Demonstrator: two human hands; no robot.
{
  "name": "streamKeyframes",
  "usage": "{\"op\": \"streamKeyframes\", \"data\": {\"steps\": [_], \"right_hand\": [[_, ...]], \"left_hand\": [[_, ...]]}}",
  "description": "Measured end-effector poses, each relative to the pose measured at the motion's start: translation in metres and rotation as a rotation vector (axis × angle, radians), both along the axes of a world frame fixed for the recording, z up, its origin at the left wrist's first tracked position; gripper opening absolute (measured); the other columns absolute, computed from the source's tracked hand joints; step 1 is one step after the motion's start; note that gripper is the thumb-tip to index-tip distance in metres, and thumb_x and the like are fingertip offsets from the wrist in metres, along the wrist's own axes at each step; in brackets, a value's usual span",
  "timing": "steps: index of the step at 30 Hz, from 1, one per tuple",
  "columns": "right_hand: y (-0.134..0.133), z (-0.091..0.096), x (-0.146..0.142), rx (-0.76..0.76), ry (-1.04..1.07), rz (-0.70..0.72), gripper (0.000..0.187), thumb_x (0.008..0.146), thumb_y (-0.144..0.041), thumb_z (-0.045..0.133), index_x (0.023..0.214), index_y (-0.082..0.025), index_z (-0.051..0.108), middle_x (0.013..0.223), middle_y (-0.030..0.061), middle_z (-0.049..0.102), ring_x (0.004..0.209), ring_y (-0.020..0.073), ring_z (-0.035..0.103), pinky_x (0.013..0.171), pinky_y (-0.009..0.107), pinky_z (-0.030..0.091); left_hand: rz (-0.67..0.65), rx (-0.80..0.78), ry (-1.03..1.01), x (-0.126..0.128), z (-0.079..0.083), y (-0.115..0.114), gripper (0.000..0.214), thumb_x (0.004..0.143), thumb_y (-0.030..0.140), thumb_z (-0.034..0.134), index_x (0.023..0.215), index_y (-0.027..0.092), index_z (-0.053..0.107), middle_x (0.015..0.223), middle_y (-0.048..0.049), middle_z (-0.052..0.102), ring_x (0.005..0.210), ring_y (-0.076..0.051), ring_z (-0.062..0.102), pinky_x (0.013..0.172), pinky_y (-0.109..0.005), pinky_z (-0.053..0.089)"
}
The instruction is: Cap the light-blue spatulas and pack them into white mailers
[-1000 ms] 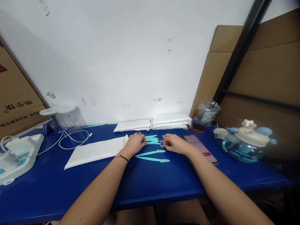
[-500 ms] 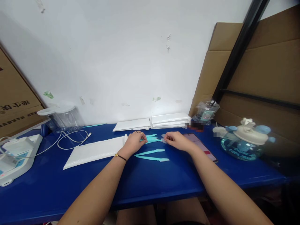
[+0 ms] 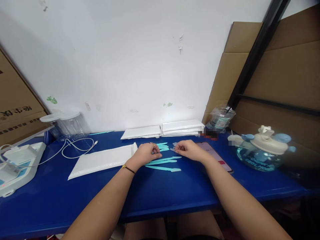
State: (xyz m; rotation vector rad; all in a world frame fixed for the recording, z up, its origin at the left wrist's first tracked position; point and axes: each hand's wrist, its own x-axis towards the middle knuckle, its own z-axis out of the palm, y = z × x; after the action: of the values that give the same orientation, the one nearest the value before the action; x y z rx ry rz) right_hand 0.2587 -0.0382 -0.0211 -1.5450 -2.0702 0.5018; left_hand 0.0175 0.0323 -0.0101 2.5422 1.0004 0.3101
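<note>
Several slim teal plastic sticks lie on the blue table (image 3: 160, 196). Three of them (image 3: 163, 162) sit side by side in front of my hands, and a small heap of the same teal sticks (image 3: 162, 146) lies just behind. My left hand (image 3: 145, 154) rests curled on the table, its thumb and fingers closed on the left end of the nearest rows' top stick. My right hand (image 3: 189, 150) is pinched shut at the right side of the heap, next to small pale pieces; what it holds is too small to name.
A white padded envelope (image 3: 102, 160) lies left of my left hand, with stacked white envelopes (image 3: 182, 127) by the wall. A phone (image 3: 217, 159), a blue-lidded water jug (image 3: 262, 153) and a bagged cup (image 3: 221, 120) stand right. Clear jars (image 3: 70, 125), a cable (image 3: 77, 146) and a white device (image 3: 17, 163) stand left.
A third teal stick now lies beside the two in front. My left hand has drawn back from the heap toward me with that stick's end. My right hand barely moved.
</note>
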Motion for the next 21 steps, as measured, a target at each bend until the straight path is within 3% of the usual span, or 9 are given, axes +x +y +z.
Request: {"op": "streamKeyframes", "data": {"steps": [2,5,11,21], "right_hand": [[0.004,-0.004,0.002,0.082,-0.040,-0.086,0.013,0.078,-0.025,0.054,0.081,-0.017,0.065,0.074,0.0032,0.063,0.064,0.0137,0.056,0.060,0.024,0.041],[0.010,-0.011,0.000,0.139,-0.119,-0.102,0.014,0.077,-0.027,0.058,0.083,-0.017,0.065,0.079,0.0046,0.063,0.067,0.0142,0.056,0.062,0.024,0.041],[0.014,-0.016,-0.012,0.167,-0.266,-0.075,0.009,0.076,-0.017,0.055,0.070,-0.017,0.061,0.075,0.0047,0.060,0.066,0.0135,0.054,0.062,0.023,0.038],[0.008,-0.008,0.000,0.065,0.052,-0.083,0.021,0.084,-0.032,0.048,0.084,-0.018,0.063,0.074,0.0021,0.064,0.064,0.0135,0.054,0.057,0.023,0.037]], "left_hand": [[0.065,0.113,0.020,-0.001,-0.002,0.003,0.023,0.075,0.043,0.058,0.084,0.023,0.065,0.088,-0.0021,0.066,0.083,-0.019,0.059,0.069,-0.026,0.040],[0.121,0.209,0.082,0.000,-0.006,0.007,0.018,0.075,0.037,0.059,0.083,0.022,0.066,0.091,-0.0037,0.066,0.089,-0.021,0.058,0.075,-0.029,0.039],[0.138,0.164,0.124,0.003,-0.007,0.007,0.012,0.077,0.032,0.058,0.075,0.022,0.065,0.081,-0.0015,0.068,0.083,-0.019,0.060,0.071,-0.027,0.040],[0.129,0.138,0.014,0.001,-0.007,0.009,0.010,0.079,0.030,0.056,0.077,0.021,0.061,0.079,-0.0009,0.066,0.074,-0.016,0.059,0.061,-0.024,0.038]]}}
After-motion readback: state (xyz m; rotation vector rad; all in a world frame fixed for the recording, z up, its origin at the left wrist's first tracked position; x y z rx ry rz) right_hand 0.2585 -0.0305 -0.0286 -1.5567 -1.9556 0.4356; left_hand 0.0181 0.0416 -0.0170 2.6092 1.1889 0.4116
